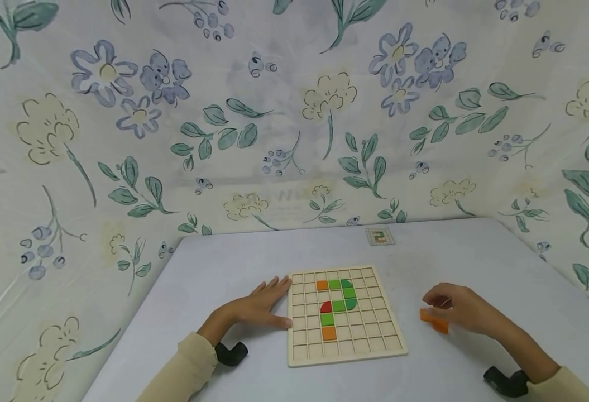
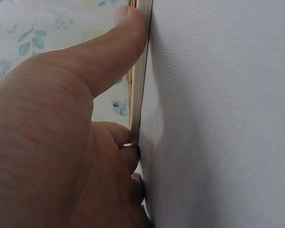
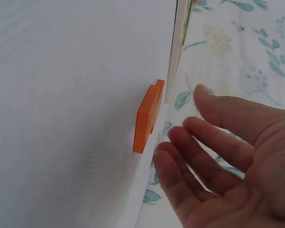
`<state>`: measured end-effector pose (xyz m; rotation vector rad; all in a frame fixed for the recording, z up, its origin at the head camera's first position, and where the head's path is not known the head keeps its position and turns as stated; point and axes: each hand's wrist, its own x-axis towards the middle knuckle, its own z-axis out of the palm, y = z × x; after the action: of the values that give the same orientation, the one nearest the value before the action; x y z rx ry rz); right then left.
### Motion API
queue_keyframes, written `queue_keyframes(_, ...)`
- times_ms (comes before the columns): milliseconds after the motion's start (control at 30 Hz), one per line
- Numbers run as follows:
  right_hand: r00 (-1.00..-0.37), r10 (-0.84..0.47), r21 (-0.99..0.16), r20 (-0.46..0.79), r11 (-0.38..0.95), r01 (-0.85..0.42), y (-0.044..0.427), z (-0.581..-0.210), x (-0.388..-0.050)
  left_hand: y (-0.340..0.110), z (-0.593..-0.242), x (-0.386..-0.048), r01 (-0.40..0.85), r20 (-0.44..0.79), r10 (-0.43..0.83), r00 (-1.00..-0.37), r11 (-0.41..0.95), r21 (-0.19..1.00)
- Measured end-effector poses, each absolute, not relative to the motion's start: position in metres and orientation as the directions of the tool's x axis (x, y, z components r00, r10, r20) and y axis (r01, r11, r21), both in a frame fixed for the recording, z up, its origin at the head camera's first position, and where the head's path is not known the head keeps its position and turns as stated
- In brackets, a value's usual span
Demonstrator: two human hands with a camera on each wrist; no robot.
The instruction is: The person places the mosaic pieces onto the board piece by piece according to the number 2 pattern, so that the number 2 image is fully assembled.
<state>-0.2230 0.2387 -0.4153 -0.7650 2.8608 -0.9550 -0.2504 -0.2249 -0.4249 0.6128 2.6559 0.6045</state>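
A wooden grid board (image 1: pixel 382 329) lies on the white table, with orange, green and red tiles set in some squares in a hooked line. My left hand (image 1: pixel 264 304) rests at the board's left edge, fingers spread, thumb against the rim. In the left wrist view, the thumb (image 2: pixel 128 38) touches the side of the board. My right hand (image 1: pixel 462 307) hovers right of the board above orange tiles (image 1: pixel 441 326). The right wrist view shows a gap between these orange tiles (image 3: pixel 147 118) and the loosely bent fingers (image 3: pixel 180 161), which hold nothing.
A small patterned card (image 1: pixel 380 237) lies near the table's far edge, beyond the board. Behind the table (image 1: pixel 234 251) hangs a floral cloth (image 1: pixel 284 111). Black devices (image 1: pixel 231 354) are worn at both wrists.
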Motion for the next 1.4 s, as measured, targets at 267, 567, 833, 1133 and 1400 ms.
queue_keyframes(267, -0.879, -0.467, -0.521, 0.100, 0.728, -0.446, 0.240, -0.420, -0.227, -0.227, -0.424, -0.252, 0.338, -0.233, 0.486, -0.843, 0.813, 0.474)
queue_keyframes(567, -0.865, -0.491, -0.531, 0.106, 0.707, -0.466, 0.241, -0.429, -0.226, -0.227, -0.426, -0.249, 0.341, -0.233, 0.489, -0.841, 0.813, 0.473)
queue_keyframes(833, -0.873, -0.476, -0.522, 0.105, 0.721, -0.456, 0.234, -0.430, -0.225, -0.226, -0.427, -0.250, 0.345, -0.224, 0.488, -0.844, 0.813, 0.469)
queue_keyframes(1133, -0.853, -0.506, -0.499, 0.128, 0.711, -0.496, 0.233, -0.432, -0.222, -0.226, -0.430, -0.250, 0.334, -0.230, 0.481, -0.846, 0.814, 0.475)
queue_keyframes(1400, -0.840, -0.526, -0.497, 0.132, 0.699, -0.515, 0.232, -0.429, -0.224, -0.228, -0.427, -0.251, 0.356, -0.222, 0.500, -0.837, 0.807, 0.471)
